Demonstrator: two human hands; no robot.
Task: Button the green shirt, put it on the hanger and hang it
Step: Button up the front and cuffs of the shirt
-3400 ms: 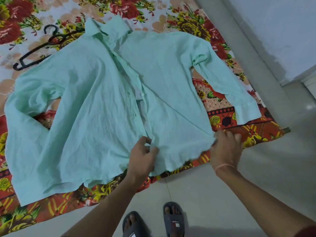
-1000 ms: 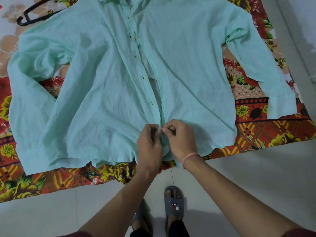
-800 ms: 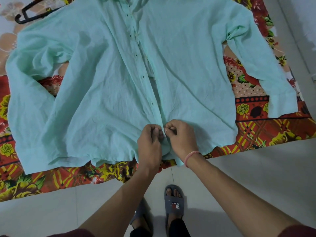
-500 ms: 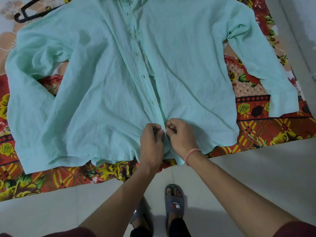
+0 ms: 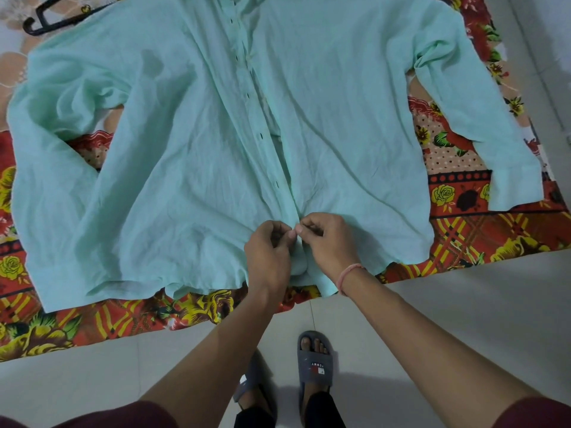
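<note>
The pale green shirt (image 5: 185,156) lies spread front-up on a floral mat, sleeves out to both sides, its collar cut off by the top edge. Its front placket runs down the middle with several dark buttonholes showing and a gap between the two edges. My left hand (image 5: 268,251) and my right hand (image 5: 327,242) meet at the bottom of the placket near the hem, each pinching one edge of the fabric, fingertips touching. The button between them is hidden by my fingers. A black hanger (image 5: 52,18) lies at the top left, partly under the shirt's shoulder.
The red and yellow floral mat (image 5: 92,319) covers the floor under the shirt. Grey tiled floor (image 5: 448,319) lies in front of it. My feet in grey slippers (image 5: 315,362) stand just short of the mat's edge. A wall base runs along the far right.
My hands came together at the lowest part of the placket and stay there pinching it. The camera moved slightly closer; the shirt has not shifted.
</note>
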